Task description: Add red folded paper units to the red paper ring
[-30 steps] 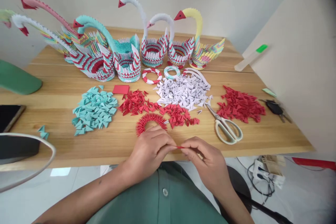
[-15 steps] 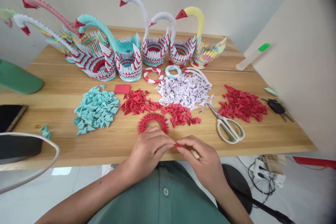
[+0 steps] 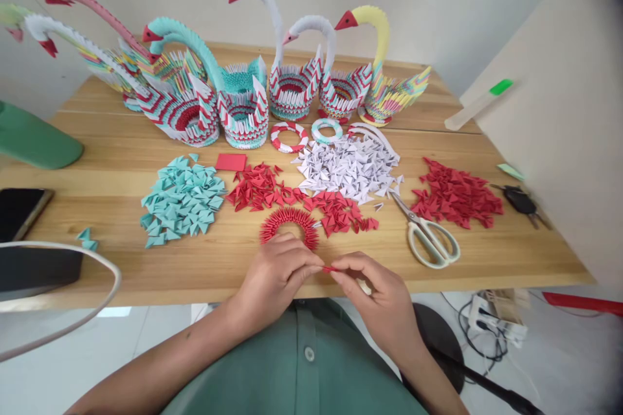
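Between the fingertips of both hands is a small red folded paper piece (image 3: 329, 268), pinched at each end just above the table's front edge. My left hand (image 3: 278, 272) closes on its left end, and my right hand (image 3: 374, 288) on its right end. Behind my left hand lies a red paper ring (image 3: 291, 217) of interlocked pieces, its near part covered by the hand. Loose red folded pieces (image 3: 341, 213) are scattered just beyond, beside a heap of white pieces (image 3: 348, 168). A heap of turquoise pieces (image 3: 182, 201) lies to the left.
Several folded-paper swans (image 3: 243, 113) line the back. Scissors (image 3: 431, 240) and another red heap (image 3: 455, 194) lie to the right, with keys (image 3: 520, 200) beyond. A green bottle (image 3: 41, 136), a phone (image 3: 19, 211) and a white cable (image 3: 114, 272) are at left.
The view has shifted slightly, so the table's things appear a little further right. Both hands keep their pinch on the red paper piece, nearly unmoved.
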### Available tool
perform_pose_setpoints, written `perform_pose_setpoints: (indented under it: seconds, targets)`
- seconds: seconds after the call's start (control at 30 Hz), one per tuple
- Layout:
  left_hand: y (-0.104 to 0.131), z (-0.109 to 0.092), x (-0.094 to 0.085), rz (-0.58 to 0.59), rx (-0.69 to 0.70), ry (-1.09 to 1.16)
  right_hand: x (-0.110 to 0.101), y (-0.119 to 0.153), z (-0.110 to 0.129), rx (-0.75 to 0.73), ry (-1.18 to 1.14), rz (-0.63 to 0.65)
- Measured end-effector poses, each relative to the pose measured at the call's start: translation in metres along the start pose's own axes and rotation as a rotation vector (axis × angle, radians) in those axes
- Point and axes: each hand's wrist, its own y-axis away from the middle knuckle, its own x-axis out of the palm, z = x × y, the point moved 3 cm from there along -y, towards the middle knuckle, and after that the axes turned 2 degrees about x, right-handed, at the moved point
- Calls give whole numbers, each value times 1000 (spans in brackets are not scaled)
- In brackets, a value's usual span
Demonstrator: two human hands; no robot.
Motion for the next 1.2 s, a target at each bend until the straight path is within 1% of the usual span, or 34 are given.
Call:
perform_pose_setpoints:
  seconds: [0.1, 0.27, 0.33, 0.4, 0.47, 0.57, 0.63, 0.7, 0.8, 0.9, 1.0, 1.1, 1.13, 1.2]
  targets:
    - [1, 0, 0, 13, 37, -16, 1, 1, 1, -22, 38, 11]
    - [3, 1, 1, 58, 122, -83, 6, 3, 6, -163, 199, 15]
    - [4, 2, 1, 84, 140, -93, 8, 3, 6, -183, 228, 24]
    - [5, 3, 1, 93, 139, -90, 10, 2, 6, -170, 215, 24]
    - [5, 6, -3, 67, 118, -98, 10, 3, 5, -141, 189, 2]
    - [7, 11, -13, 1, 74, -142, 9, 5, 1, -66, 154, -30]
    - [8, 16, -19, -5, 63, -193, 10, 8, -6, -16, 143, -35]
    - [8, 20, -23, 23, 56, -245, 12, 11, -13, 1, 149, -34]
    - [10, 24, -25, 61, 77, -306, 17, 14, -24, -46, 204, -18]
    - [11, 24, -21, 109, 116, -353, 21, 15, -30, -124, 301, 33]
    - [10, 21, -16, 197, 114, -412, 23, 15, -31, -185, 355, 55]
    - [8, 19, -9, 314, 83, -499, 25, 16, -31, -219, 328, 36]
    - [7, 19, -7, 339, 75, -519, 25, 17, -31, -211, 307, 26]
    - [7, 19, -3, 351, 61, -531, 26, 18, -33, -170, 259, 11]
